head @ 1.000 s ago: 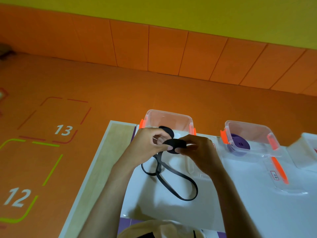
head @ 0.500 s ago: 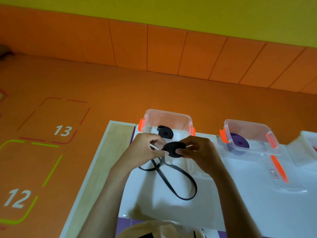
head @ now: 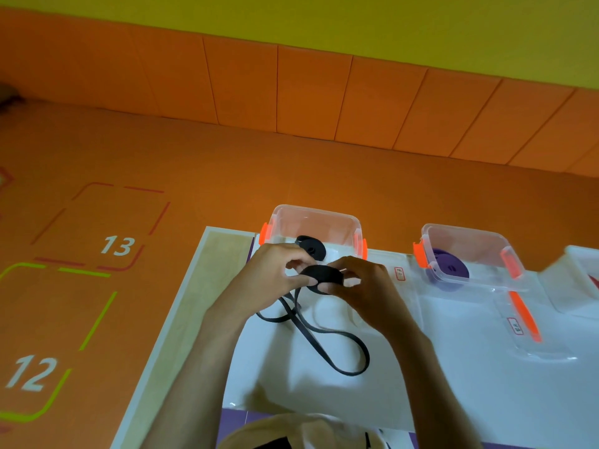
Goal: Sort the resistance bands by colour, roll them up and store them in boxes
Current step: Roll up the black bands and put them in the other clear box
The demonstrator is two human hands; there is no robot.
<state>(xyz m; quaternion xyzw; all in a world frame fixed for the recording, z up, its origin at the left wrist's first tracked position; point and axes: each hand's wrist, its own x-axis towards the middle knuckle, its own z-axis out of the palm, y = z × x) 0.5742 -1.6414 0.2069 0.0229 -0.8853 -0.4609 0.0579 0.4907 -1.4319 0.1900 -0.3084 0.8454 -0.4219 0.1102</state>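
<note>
Black band (head: 324, 275), purple roll (head: 450, 268), clear boxes (head: 311, 218) — orange clips (head: 264, 233), orange floor (head: 194, 176), yellow wall (head: 324, 17)

Bright, diffuse light, no hard source in view. Orange floor (head: 227, 176) and yellow wall (head: 324, 17) heavily saturated. White sheet (head: 470, 367) near clipping, with glare patches on right. Right-edge box (head: 580, 280) washed out. Soft shadows on sheet under left hand (head: 275, 280) and right hand (head: 366, 290). Band (head: 324, 275) crushed to flat black, no texture. Fingertips slightly smeared. Wide-angle bend: wall line tilts, table (head: 168, 335) edge splays. Beige blob (head: 291, 429) at bottom out of focus.
</note>
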